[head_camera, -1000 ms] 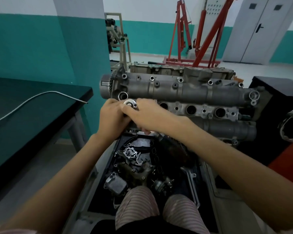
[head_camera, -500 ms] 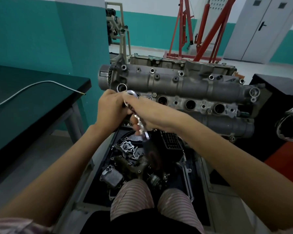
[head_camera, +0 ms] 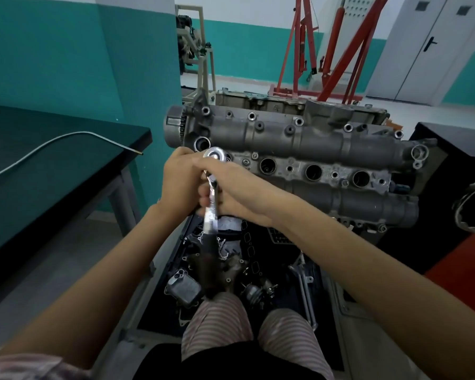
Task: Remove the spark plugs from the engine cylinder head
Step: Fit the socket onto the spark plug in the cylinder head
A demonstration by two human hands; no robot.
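Both hands meet on 1 ratchet wrench (head_camera: 214, 187) at the near-left end of the engine cylinder head (head_camera: 299, 157), and much of the tool is hidden: the left hand (head_camera: 177, 185) wraps the shaft from the left, the right hand (head_camera: 235, 192) curls over it from the right, and only the round chrome head above the fingers and a blurred stretch of handle below them show. Whatever socket or spark plug sits under the wrench head cannot be made out; the hands cover that hole. To the right of the grip, 3 open plug wells (head_camera: 314, 172) run in a row along the head, dark inside, their contents not visible. 1 more round bore sits just above the wrench head. Below the grip, a tray (head_camera: 274, 275) of loose engine parts lies dim and hard to sort. Far left of the grip, 1 bent metal rod (head_camera: 66, 139) rests on a dark workbench (head_camera: 52, 174), its near end cut off by the frame.
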